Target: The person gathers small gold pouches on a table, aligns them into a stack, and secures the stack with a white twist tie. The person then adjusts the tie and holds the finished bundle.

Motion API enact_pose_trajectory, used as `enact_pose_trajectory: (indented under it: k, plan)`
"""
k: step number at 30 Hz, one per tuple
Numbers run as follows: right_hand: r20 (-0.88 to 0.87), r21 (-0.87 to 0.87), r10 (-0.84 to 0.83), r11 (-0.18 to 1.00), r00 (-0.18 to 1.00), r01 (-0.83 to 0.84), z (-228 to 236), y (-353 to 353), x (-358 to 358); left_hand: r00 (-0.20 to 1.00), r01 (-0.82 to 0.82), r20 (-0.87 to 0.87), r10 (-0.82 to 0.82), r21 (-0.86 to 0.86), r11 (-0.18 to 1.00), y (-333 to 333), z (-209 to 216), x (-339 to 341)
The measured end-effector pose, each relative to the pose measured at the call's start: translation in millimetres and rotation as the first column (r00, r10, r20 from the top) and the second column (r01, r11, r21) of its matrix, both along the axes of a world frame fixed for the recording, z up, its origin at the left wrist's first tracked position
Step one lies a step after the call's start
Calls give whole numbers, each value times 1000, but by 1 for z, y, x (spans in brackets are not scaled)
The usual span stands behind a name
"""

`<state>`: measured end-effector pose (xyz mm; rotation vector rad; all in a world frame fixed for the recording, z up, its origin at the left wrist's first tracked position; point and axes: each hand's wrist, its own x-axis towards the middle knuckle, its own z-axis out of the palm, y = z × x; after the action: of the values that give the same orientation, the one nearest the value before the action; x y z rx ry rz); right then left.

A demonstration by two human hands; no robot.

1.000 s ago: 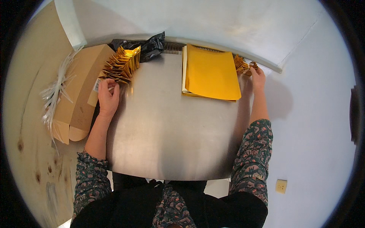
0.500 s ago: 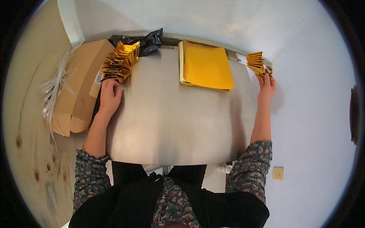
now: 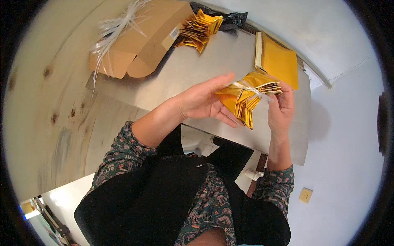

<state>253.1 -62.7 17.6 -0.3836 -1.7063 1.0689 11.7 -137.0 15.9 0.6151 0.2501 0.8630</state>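
Gold bundle point(image 3: 243, 103) sits btwn your hands, up off the tabletop point(image 3: 197, 69); R side is held, L side only cupped. Your R hand point(image 3: 282, 104) has its far-R end pinched, thumb by the clear tie point(image 3: 251, 89) round the waist. Your L hand point(image 3: 205, 100) is spread wide, thumb above & fingers below, w/ the near-L end over the fingers; can't tell if it takes any wt. Long axis looks slanted, far-R to near-L, folds fanning out either side of the tie. R fingers are nearer the tie than L.

Containers: cardboard box point(image 3: 164, 20) is far-L of your L hand, w/ loose white strips point(image 3: 123, 28) lying over it; inside not visible. Black plastic bag point(image 3: 234, 22) is beyond both hands, contents can't tell. Second gold pile point(image 3: 201, 30) is btwn box & bag, straight out past your L hand. Yellow envelope stack point(image 3: 279, 57) lies flat just past your R hand.
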Motion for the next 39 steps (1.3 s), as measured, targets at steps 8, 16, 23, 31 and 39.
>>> enact_pose_trajectory:
  k: [8, 16, 23, 31, 39]
  plan:
    - [189, 242, -230, 953, 955, 181, 32, -9, -8, 860, -280, -361, 360, 255, 925, -12, -7, -3]
    - [449, 716, -492, 698, 746, 30, 56, -45, -46, 627, -346, -456, 632, 563, 751, -25, -5, 4]
    - [332, 784, -512, 617, 792, 70, 44, -39, -50, 543, -358, -514, 664, 574, 737, -25, -6, 6]
    - [144, 551, -452, 775, 880, 308, 27, -37, -36, 684, -402, -457, 568, 414, 817, -23, -6, 5]
    - [-47, 113, -314, 942, 948, 317, 0, -45, -44, 842, -539, -39, 538, 8, 843, -28, -6, 23]
